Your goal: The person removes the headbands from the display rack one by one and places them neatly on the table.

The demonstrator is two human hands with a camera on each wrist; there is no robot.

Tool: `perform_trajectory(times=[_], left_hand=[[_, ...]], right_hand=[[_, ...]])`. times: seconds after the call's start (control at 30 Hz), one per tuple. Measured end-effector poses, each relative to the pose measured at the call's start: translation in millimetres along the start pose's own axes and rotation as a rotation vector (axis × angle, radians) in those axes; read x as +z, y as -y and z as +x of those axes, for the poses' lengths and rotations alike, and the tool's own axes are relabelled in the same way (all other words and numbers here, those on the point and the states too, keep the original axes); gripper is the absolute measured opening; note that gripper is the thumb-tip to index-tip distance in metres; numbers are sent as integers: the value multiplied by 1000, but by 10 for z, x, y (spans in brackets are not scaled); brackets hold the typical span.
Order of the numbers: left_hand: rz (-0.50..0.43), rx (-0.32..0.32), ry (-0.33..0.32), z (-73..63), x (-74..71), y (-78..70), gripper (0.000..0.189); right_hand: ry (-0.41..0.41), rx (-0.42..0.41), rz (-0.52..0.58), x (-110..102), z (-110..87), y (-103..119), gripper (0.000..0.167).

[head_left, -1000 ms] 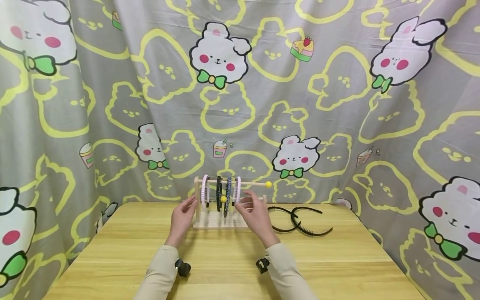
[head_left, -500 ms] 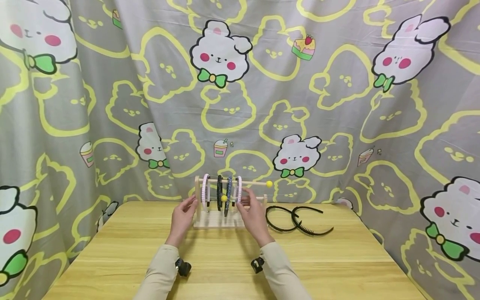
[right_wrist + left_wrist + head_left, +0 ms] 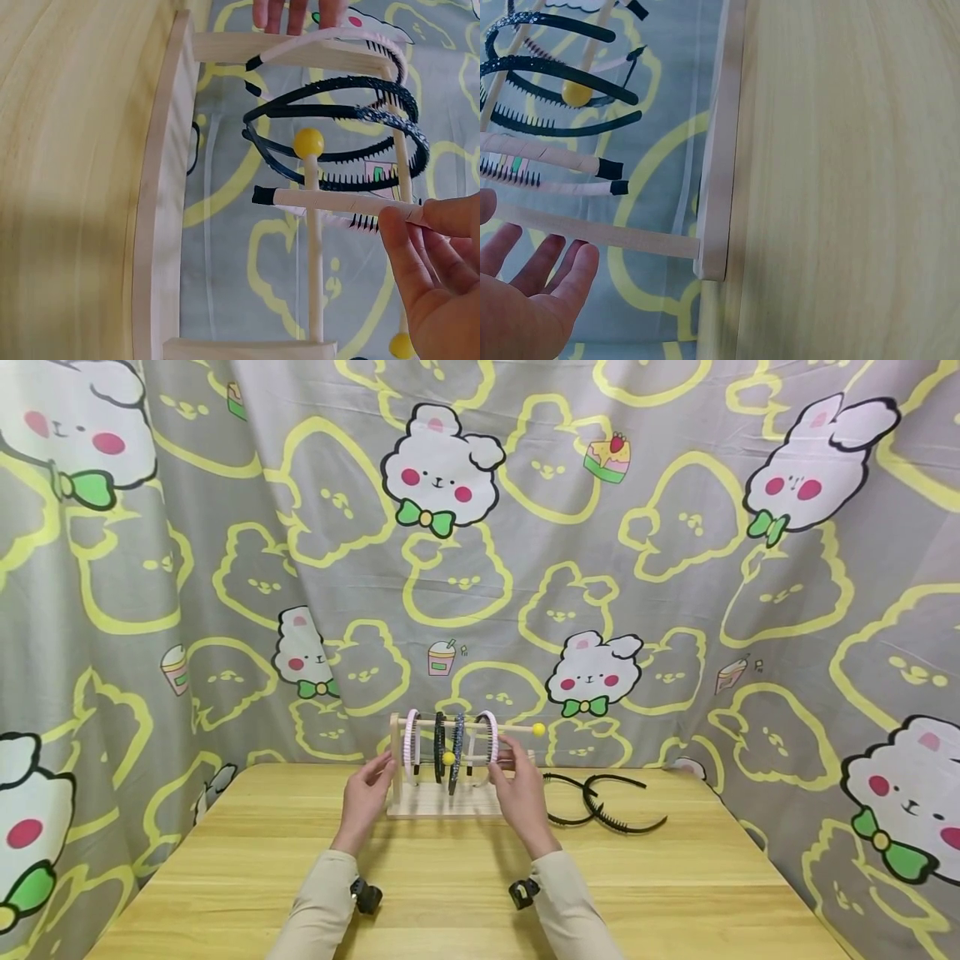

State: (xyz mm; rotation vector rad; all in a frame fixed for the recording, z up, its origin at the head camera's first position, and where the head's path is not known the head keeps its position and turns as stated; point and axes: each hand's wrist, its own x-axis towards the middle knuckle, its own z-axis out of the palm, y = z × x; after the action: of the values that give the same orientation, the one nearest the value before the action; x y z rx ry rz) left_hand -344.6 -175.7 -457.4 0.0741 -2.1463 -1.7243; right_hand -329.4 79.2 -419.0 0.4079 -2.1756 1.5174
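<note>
A wooden headband stand (image 3: 395, 781) has rods with yellow ball ends, and several toothed headbands hang on its upper rod. At its left post is my left hand (image 3: 536, 300), the thumb on one side and the fingers against the outer face. My right hand (image 3: 522, 789) pinches a pale pink headband (image 3: 334, 201) between thumb and fingers, at the right of the row. Another pink headband (image 3: 408, 747) hangs near the left post. Between the two are a black headband (image 3: 439, 747) and a dark glittery headband (image 3: 457, 752).
Two black toothed headbands (image 3: 626, 828) lie overlapping on the wooden table (image 3: 442, 893), right of the stand. A shorter lower rod with a yellow ball (image 3: 308, 142) points toward the headbands. Behind the table hangs a patterned grey curtain (image 3: 450, 610).
My right hand has come to hold the right pink headband and has shifted it a little right along the upper rod, turning it slightly. The left hand stays at the post.
</note>
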Motion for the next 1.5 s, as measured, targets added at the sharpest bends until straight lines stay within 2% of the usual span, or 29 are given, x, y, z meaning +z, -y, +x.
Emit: perform_trajectory(times=[0.57,0.8,1.27,1.5], left_hand=[[-2,-18,29,-5,-22,-7,48],[0,-23,34,7,-50,-9,50],[-11,-36,53,-6,-32,-27,50],[-20,-42,56,-10,-40,-15,51]], right_hand=[[-95,-7,100,-295,14,54,47],[-116,57,128,-423,31,38,50],[-164,116,155,-696,60,9,51],[-182,117,160,-821,61,-3,51]])
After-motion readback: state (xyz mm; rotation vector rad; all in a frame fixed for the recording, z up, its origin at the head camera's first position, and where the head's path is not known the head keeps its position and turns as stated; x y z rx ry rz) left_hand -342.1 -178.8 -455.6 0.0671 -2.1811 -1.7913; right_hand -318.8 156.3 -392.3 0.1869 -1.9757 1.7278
